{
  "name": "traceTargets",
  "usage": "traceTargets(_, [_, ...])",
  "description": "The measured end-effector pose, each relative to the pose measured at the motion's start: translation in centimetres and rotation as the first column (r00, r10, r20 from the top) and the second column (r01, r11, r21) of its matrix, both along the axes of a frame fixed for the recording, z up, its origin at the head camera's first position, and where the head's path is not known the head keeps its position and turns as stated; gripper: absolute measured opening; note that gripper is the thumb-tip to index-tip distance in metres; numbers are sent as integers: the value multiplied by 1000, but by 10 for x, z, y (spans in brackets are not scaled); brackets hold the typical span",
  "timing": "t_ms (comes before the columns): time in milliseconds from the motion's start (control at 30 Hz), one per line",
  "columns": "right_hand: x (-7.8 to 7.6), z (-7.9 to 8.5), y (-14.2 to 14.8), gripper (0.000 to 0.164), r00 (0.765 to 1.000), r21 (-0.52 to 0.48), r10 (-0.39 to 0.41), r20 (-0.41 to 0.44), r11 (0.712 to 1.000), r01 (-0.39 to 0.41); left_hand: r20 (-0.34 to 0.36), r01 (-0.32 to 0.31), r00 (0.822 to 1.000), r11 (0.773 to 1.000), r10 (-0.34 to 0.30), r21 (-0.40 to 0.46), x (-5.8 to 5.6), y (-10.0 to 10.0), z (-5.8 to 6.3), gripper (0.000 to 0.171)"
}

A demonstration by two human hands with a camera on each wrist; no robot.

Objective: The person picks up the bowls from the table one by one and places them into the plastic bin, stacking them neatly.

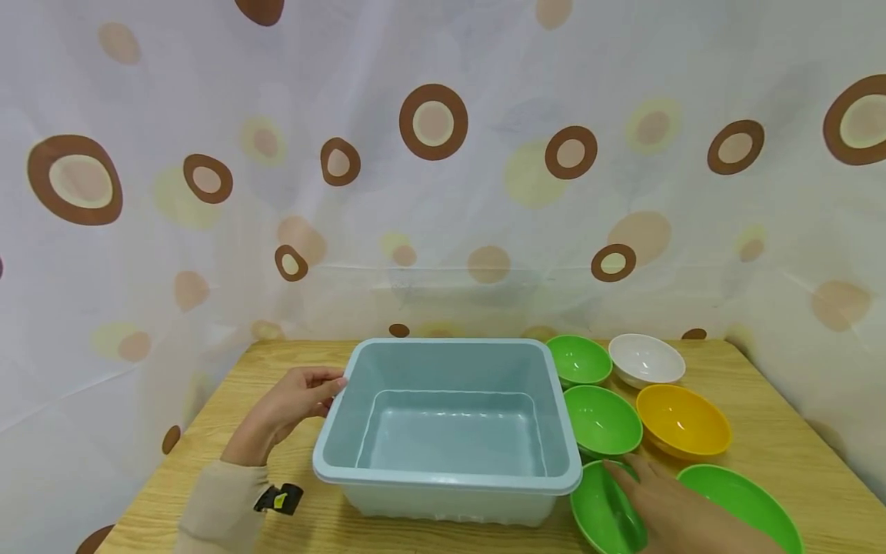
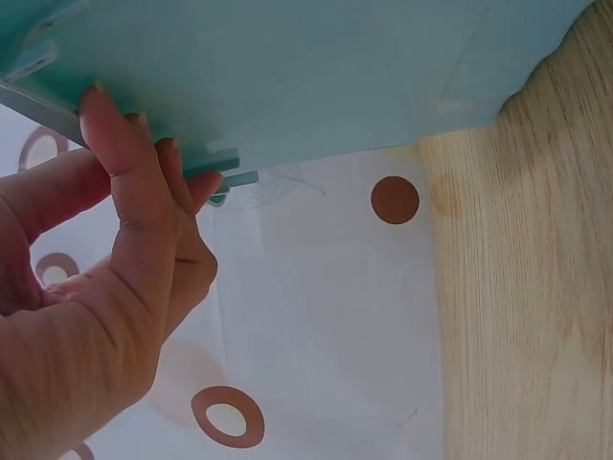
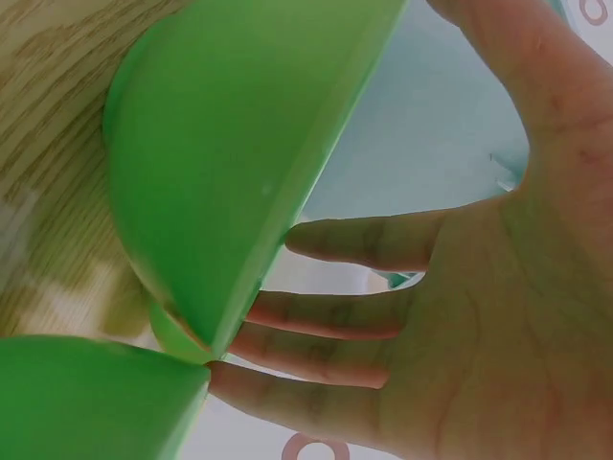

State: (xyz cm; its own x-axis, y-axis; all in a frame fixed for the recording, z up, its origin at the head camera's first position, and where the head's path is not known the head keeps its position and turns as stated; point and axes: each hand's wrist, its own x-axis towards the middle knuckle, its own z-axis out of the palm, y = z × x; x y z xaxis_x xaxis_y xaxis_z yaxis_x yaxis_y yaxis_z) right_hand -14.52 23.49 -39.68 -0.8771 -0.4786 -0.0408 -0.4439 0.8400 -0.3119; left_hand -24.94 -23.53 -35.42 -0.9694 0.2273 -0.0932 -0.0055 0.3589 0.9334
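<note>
A light blue plastic basin stands on the wooden table in the middle of the head view, with nothing inside it. My left hand grips its left rim, thumb on top; in the left wrist view the fingers curl up under the rim from outside. To the basin's right, my right hand reaches over the nearest green bowl and partly covers it. In the right wrist view its fingers are straight and spread, fingertips right at the green bowl's rim.
Behind that bowl stand two more green bowls, close along the basin's right side. A white bowl and a yellow bowl sit farther right, and another green bowl lies near the right forearm. A patterned curtain backs the table.
</note>
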Motion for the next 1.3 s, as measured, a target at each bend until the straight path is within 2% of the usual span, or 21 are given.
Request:
traceTargets(167, [0,-3,4,118,999,-15,48,-12,999,-48,6,-3,1000,1000,3,7,0,1,0,41])
traceTargets(267, [-1,-4,5,120,999,-3,46,-6,999,-46,5,2,1000,1000,-2,12,1,1,0,40])
traceTargets(500, [-1,-3,5,124,995,36,88,-53,996,-86,2,13,1000,1000,-13,26,2,3,0,40])
traceTargets(733, [-9,2,9,118,996,36,88,22,995,-89,-4,16,1000,1000,-16,19,2,1,-1,42])
traceTargets(933, [-10,11,15,113,991,43,136,2,990,-136,-7,28,1000,999,-28,28,1,-3,-1,43])
traceTargets(1133, [-1,24,21,119,992,70,111,-57,992,-107,-6,36,999,998,-36,46,0,-4,-2,44])
traceTargets(1300, [-2,32,25,118,991,23,96,-94,995,-94,-3,37,999,998,-37,48,0,-2,-2,44])
